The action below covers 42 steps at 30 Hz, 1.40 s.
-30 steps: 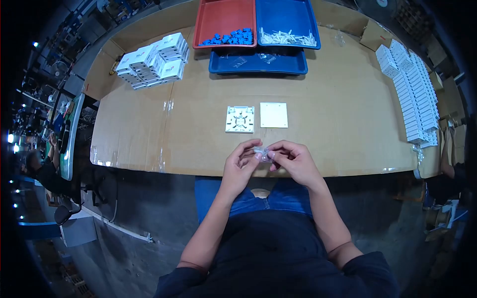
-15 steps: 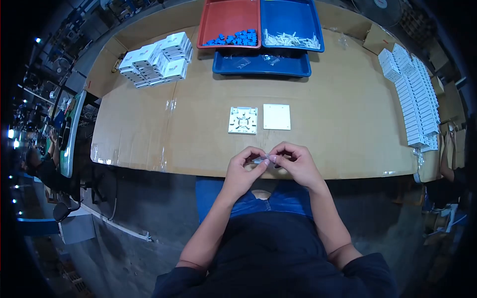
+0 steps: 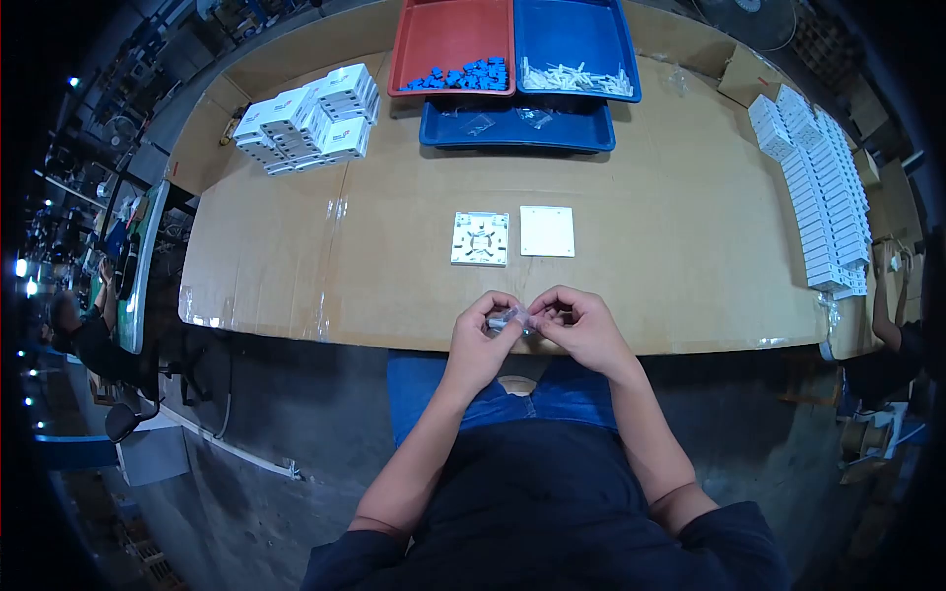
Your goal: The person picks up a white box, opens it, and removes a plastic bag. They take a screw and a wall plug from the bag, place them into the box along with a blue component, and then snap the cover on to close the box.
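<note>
Between my hands, near the table's front edge, is a small clear plastic bag [image 3: 506, 318] with small light-coloured contents too small to name. My left hand [image 3: 480, 332] is closed on the bag's left part. The fingers of my right hand [image 3: 577, 330] pinch its right end. Just beyond my hands lies a square white plastic base [image 3: 480, 239] with a moulded pattern inside. Right beside it rests a flat square white cover [image 3: 547, 231], a narrow gap apart from the base.
A red tray [image 3: 453, 34] holds blue pieces, and a blue tray [image 3: 574, 34] holds white sticks. Below them sits another blue tray [image 3: 463, 131] with small clear bags. White boxes [image 3: 301, 123] are stacked at left, white units [image 3: 823, 197] at right. Other people work at both sides.
My hands have drawn slightly apart at the fingertips, and more of the plastic bag shows between them. The white base and cover stay on the table.
</note>
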### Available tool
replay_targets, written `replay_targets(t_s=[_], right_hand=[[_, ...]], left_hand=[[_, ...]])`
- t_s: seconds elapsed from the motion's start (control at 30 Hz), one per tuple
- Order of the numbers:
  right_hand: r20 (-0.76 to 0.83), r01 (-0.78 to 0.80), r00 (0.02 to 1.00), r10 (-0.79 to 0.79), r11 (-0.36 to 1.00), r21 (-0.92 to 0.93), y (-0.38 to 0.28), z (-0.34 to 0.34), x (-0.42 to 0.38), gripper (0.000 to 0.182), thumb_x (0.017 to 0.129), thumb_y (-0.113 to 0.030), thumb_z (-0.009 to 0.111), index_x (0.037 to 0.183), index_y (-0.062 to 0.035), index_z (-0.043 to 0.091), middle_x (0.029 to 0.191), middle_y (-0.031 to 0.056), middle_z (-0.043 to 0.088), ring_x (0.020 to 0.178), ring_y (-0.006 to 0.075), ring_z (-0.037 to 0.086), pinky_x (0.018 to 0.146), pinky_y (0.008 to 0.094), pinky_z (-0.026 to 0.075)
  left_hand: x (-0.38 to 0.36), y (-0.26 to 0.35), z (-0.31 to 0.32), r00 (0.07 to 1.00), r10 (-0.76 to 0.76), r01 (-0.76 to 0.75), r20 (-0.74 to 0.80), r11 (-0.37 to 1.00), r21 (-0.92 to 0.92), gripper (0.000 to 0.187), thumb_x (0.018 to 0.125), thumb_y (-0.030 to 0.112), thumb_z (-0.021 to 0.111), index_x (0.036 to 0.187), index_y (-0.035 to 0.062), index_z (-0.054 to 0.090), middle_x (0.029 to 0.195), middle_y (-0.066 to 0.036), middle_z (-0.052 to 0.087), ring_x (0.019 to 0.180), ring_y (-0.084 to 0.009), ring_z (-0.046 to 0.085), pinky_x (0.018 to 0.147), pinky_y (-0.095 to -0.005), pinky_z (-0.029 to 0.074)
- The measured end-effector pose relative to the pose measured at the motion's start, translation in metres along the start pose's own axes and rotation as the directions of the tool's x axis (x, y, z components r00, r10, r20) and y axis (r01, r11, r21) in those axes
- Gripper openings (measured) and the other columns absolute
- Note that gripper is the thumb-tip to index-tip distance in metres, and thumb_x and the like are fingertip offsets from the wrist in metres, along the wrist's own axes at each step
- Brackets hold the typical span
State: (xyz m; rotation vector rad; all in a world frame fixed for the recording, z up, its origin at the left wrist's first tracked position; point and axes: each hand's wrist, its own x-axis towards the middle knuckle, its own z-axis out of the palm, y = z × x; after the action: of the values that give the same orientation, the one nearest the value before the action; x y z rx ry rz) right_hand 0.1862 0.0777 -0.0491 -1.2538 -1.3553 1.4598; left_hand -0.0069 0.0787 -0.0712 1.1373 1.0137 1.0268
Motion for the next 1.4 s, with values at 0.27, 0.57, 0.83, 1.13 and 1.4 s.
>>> replay_targets(t_s=[0.27,0.57,0.83,1.13,1.4], right_hand=[[0.014,-0.010,1.000,0.010,1.000,-0.002,-0.006,0.003,0.001,0.013,0.093,-0.006,0.076,0.103,-0.0007,0.070,0.089,-0.0026,0.065,0.082,0.0022,0.058,0.070,0.0195,0.047],[-0.076,0.040,0.997,-0.031,0.993,0.110,0.007,0.007,0.005,0.013,0.094,-0.004,0.074,0.105,0.0002,0.069,0.091,-0.0018,0.066,0.076,0.0003,0.054,0.065,0.0179,0.044],[-0.133,0.111,0.988,-0.082,0.966,0.232,0.003,0.010,0.006,0.010,0.095,-0.003,0.073,0.103,-0.0008,0.068,0.089,-0.0035,0.065,0.072,-0.0030,0.050,0.061,0.0150,0.039],[-0.105,0.132,0.989,-0.103,0.933,0.335,0.000,0.009,0.002,0.008,0.094,0.001,0.072,0.100,0.0002,0.067,0.096,-0.0002,0.064,0.084,0.0036,0.056,0.074,0.0190,0.045],[-0.137,0.239,0.970,-0.200,0.888,0.393,-0.010,0.007,-0.001,0.008,0.093,0.004,0.071,0.099,0.0011,0.066,0.099,0.0024,0.062,0.093,0.0078,0.059,0.081,0.0221,0.048]], left_hand=[[0.002,-0.007,-0.005,0.997,-0.040,0.028,-0.060,0.982,-0.188,0.009,0.098,0.000,0.064,0.106,0.0001,0.060,0.096,-0.003,0.066,0.093,-0.0083,0.064,0.082,-0.0235,0.052],[-0.002,0.001,-0.001,0.995,-0.017,-0.010,-0.096,0.961,-0.276,0.011,0.103,0.005,0.064,0.112,-0.0021,0.062,0.103,-0.006,0.067,0.098,-0.0101,0.067,0.089,-0.0246,0.053],[-0.005,0.007,0.009,0.992,0.017,-0.057,-0.123,0.942,-0.330,0.014,0.103,0.007,0.067,0.113,-0.0022,0.063,0.107,-0.007,0.069,0.100,-0.0101,0.067,0.090,-0.0240,0.053],[-0.010,0.014,0.011,0.996,0.022,-0.053,-0.088,0.928,-0.369,0.013,0.102,0.007,0.068,0.112,-0.0015,0.066,0.108,-0.007,0.071,0.101,-0.0104,0.067,0.090,-0.0244,0.053],[-0.012,0.025,0.006,0.996,-0.084,0.091,0.034,0.892,-0.443,0.016,0.103,0.010,0.068,0.115,0.0001,0.067,0.110,-0.007,0.071,0.100,-0.0098,0.067,0.089,-0.0238,0.053]])
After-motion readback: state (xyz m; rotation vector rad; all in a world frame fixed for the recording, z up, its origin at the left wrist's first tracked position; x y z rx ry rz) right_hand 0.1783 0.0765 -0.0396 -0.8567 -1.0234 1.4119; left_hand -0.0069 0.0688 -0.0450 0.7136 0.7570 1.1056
